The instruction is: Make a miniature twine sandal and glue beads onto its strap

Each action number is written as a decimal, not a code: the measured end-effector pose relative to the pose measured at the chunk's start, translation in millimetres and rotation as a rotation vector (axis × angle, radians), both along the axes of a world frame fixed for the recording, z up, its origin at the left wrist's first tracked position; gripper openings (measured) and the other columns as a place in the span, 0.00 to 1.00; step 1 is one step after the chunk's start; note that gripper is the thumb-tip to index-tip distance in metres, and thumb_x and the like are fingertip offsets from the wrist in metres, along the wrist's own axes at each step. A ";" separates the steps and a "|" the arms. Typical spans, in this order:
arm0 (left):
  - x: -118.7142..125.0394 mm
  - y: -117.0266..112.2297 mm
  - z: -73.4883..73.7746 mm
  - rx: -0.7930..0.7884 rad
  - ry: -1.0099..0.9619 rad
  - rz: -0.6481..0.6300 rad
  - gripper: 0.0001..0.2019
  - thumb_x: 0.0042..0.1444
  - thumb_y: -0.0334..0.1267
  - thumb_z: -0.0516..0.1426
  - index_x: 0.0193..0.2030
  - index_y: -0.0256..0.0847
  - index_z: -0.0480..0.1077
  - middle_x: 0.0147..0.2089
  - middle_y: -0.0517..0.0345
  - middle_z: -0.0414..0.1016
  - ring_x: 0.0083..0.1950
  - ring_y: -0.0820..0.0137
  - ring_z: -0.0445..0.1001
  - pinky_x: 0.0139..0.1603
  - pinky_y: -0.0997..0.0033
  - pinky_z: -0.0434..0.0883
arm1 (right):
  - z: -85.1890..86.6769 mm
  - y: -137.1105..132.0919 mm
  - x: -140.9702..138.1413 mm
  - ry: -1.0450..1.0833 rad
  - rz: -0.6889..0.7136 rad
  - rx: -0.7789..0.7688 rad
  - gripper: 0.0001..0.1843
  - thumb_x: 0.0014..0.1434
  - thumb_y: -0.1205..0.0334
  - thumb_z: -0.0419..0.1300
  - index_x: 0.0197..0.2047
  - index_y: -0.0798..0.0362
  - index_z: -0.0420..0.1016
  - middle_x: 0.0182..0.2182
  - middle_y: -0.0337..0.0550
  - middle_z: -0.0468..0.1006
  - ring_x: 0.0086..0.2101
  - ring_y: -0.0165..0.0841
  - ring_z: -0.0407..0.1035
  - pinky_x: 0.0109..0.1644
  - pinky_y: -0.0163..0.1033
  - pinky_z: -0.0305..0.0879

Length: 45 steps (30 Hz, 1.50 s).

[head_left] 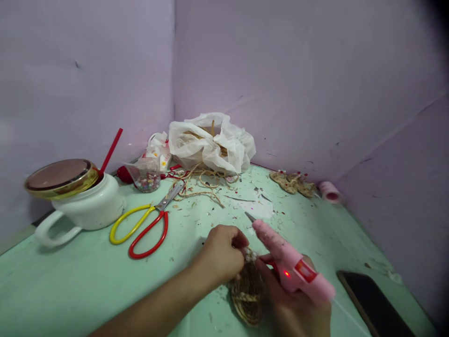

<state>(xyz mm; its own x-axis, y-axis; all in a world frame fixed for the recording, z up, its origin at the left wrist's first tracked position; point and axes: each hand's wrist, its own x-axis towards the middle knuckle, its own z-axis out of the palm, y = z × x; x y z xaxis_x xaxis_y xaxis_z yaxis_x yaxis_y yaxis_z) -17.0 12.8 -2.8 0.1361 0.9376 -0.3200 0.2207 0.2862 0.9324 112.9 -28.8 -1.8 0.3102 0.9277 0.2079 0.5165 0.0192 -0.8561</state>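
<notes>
A small woven straw piece [247, 304], shaped like a slipper, stands out at the bottom centre with whitish beads or trim [249, 254] at its upper end. My left hand [224, 255] is closed at that end, its fingertips pinched against the trim; the exact grip is partly hidden. Wrapped in my right hand [298, 306] is a pink glue gun [287, 260] with a lit red light, its metal nozzle pointing up and left, away from the straw piece. The right fingertips also reach the straw piece's right edge.
Yellow-and-red scissors [162, 210] lie left, near a white mug [93, 206] with a gold-rimmed lid. Behind are a bag of beads [146, 177], twine [199, 189] and a white plastic bag [213, 145]. Right are woven pieces [291, 182], a pink roll [329, 192] and a phone [372, 302].
</notes>
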 end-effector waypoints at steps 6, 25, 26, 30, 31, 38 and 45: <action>-48.1 24.2 28.0 0.330 0.371 0.299 0.08 0.43 0.29 0.54 0.31 0.37 0.73 0.29 0.57 0.74 0.25 0.74 0.68 0.27 0.75 0.65 | 17.6 7.1 43.9 0.129 -0.157 -0.274 0.18 0.41 0.47 0.63 0.28 0.53 0.75 0.15 0.42 0.73 0.18 0.37 0.68 0.20 0.39 0.63; 3.6 101.3 10.0 0.382 1.086 -0.219 0.11 0.56 0.41 0.54 0.38 0.35 0.69 0.40 0.54 0.72 0.41 0.69 0.71 0.44 0.61 0.68 | 17.9 15.9 63.3 0.516 0.029 -0.188 0.15 0.46 0.53 0.61 0.19 0.54 0.64 0.10 0.34 0.65 0.14 0.27 0.56 0.17 0.32 0.51; 3.6 100.6 9.4 0.383 1.105 -0.224 0.11 0.57 0.42 0.53 0.39 0.35 0.69 0.41 0.54 0.72 0.42 0.68 0.71 0.44 0.60 0.68 | 18.6 15.9 62.1 0.525 0.016 -0.179 0.14 0.45 0.53 0.61 0.20 0.54 0.65 0.09 0.34 0.65 0.13 0.26 0.56 0.16 0.31 0.50; 3.7 98.3 11.3 0.421 1.134 -0.224 0.09 0.53 0.37 0.54 0.40 0.38 0.71 0.42 0.51 0.74 0.45 0.64 0.71 0.44 0.64 0.66 | 18.0 15.6 59.3 0.534 -0.018 -0.142 0.14 0.44 0.52 0.61 0.22 0.55 0.67 0.09 0.34 0.65 0.12 0.27 0.57 0.15 0.31 0.50; 4.0 98.2 12.2 0.429 1.137 -0.222 0.09 0.52 0.35 0.54 0.39 0.39 0.71 0.41 0.50 0.75 0.45 0.62 0.71 0.43 0.66 0.65 | 17.4 15.8 59.4 0.527 -0.009 -0.147 0.14 0.44 0.52 0.61 0.22 0.55 0.67 0.09 0.34 0.65 0.12 0.27 0.57 0.15 0.31 0.50; 6.5 96.7 13.1 0.451 1.146 -0.200 0.09 0.51 0.36 0.52 0.34 0.39 0.73 0.38 0.47 0.76 0.42 0.60 0.72 0.40 0.67 0.65 | 16.4 16.5 60.5 0.483 0.031 -0.171 0.15 0.46 0.51 0.60 0.19 0.54 0.66 0.09 0.33 0.64 0.13 0.26 0.56 0.17 0.32 0.51; -6.7 102.0 12.6 0.515 1.065 -0.188 0.13 0.48 0.29 0.52 0.40 0.40 0.72 0.39 0.50 0.76 0.41 0.63 0.72 0.37 0.71 0.64 | 15.2 15.3 59.3 0.457 0.043 -0.174 0.17 0.47 0.52 0.59 0.16 0.53 0.63 0.09 0.34 0.64 0.13 0.26 0.56 0.17 0.32 0.51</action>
<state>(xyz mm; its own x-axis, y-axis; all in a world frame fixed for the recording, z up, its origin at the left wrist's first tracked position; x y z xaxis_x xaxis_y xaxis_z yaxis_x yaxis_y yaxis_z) -23.7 114.9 9.8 0.1790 0.9825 0.0519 0.9499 -0.1863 0.2510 172.3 -13.5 13.4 0.2943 0.9505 -0.0998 0.0890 -0.1312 -0.9873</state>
